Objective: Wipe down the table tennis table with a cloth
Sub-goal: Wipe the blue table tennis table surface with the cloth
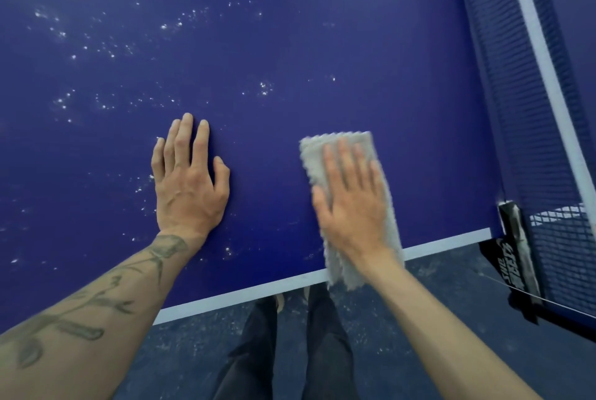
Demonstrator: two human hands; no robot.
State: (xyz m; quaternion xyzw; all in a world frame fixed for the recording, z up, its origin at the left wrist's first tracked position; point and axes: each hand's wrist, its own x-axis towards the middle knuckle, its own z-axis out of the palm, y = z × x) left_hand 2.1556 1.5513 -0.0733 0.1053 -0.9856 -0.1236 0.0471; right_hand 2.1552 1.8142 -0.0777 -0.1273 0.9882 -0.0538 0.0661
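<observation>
Cloth (311, 154), pale grey, folded and limp, looks best driven under the flat right hand (351, 206) over the speckled blue table tennis table (290, 45), left hand (188, 180) splayed empty.

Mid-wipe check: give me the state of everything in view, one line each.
Table: speckled with white spots, mostly left of the cloth.
Cloth: folded, flat on the table, near end overhanging the edge.
Right hand: flat, pressing the cloth.
Left hand: flat on the table, holding nothing.
Net: up, clamped at the edge.

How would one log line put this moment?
step: wiping | right hand: flat on cloth, near edge | left hand: flat on table | white specks: mostly left of cloth
</observation>
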